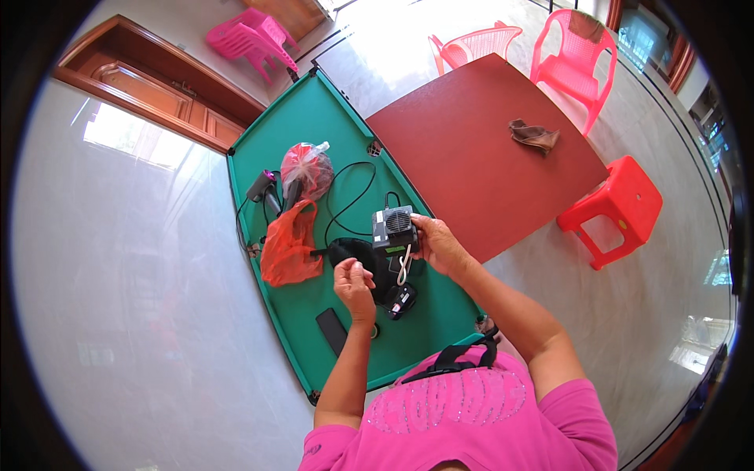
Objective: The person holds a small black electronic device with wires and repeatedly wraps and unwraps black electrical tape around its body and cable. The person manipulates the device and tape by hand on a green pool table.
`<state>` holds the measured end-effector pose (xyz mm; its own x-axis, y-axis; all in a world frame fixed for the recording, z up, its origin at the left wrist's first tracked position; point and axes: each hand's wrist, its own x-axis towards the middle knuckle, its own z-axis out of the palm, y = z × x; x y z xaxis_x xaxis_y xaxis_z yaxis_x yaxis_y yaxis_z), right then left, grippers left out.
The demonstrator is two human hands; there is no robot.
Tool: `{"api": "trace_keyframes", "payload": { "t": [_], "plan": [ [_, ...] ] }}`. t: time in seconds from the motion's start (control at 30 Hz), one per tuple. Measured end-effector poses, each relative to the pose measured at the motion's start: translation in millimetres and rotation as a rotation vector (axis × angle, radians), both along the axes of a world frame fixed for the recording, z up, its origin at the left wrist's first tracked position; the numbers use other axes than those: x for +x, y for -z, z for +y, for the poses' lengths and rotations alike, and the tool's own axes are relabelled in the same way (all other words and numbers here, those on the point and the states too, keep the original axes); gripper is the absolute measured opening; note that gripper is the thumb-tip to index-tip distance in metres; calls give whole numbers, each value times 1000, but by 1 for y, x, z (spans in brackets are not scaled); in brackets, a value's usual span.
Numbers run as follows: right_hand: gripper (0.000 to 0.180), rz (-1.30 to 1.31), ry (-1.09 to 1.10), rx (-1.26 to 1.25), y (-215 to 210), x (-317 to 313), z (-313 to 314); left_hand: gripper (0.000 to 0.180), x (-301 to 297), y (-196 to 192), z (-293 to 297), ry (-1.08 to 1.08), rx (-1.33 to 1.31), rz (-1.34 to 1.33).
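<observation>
My right hand (438, 245) grips a small grey box-shaped device (394, 228) with a vent grille on top, held above the green table (314, 125). A white cord (404, 265) dangles from the device. My left hand (353, 281) hovers a little lower and left of it, fingers curled together; whether it pinches anything is too small to tell. Under the hands lie a black pouch (355, 254) and a small black gadget (400, 300). A flat black rectangular item (331, 330) rests near the table's front edge.
An orange plastic bag (288, 245), a red net bag (308, 169), a hair dryer (264, 187) and a black cable (353, 188) lie farther back on the green table. A dark red table (479, 149) with a brown cloth (534, 136) adjoins it; pink chairs (573, 55) and a red stool (616, 208) stand around.
</observation>
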<state>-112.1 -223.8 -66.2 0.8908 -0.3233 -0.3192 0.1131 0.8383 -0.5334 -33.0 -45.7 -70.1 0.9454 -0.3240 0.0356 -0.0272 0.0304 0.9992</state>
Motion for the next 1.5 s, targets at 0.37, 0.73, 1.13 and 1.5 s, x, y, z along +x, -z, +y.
{"api": "trace_keyframes", "payload": {
  "t": [0.37, 0.73, 1.13, 1.5],
  "plan": [
    [26, 103, -10, -11, -21, 7, 13, 33, -9, -68, -39, 89, 305, -488],
    [30, 164, 3, -63, -23, 9, 15, 30, -5, -65, -44, 86, 306, -529],
    [46, 159, 97, -197, -45, 9, 22, 28, 5, -64, -42, 93, 343, -700],
    [46, -128, 14, -226, -41, 6, 20, 20, 1, -67, -38, 88, 178, -599]
  ]
}}
